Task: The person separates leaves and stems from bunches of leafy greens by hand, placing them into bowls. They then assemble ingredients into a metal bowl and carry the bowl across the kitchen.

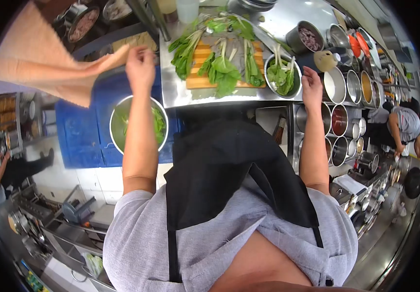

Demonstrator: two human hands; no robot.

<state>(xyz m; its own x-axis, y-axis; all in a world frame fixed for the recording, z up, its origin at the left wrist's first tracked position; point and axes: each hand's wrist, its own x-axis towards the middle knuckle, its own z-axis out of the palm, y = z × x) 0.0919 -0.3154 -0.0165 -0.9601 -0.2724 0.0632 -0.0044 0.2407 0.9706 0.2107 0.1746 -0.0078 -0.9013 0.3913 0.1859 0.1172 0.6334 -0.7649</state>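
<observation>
My left hand (pixel 140 68) is raised at the left end of the counter, its fingers closed on the corner of a peach-orange cloth (pixel 49 61) that spreads out to the upper left. Under my left forearm stands a round metal pot (pixel 114 127) with green leaves inside. My right hand (pixel 312 86) hovers with loosely curled fingers just right of a metal bowl (pixel 298 82) of leafy greens (pixel 282 73); whether it touches the rim I cannot tell. Between my hands, bunches of leafy greens (pixel 225 70) lie on a striped wooden cutting board (pixel 200 83).
A pot of chopped purplish food (pixel 309 39) stands behind the bowl. Many metal containers (pixel 339 120) fill the shelf at right. The pot sits on a blue surface (pixel 78 131). Another person (pixel 407 124) bends over at far right; someone else (pixel 15 170) is at far left.
</observation>
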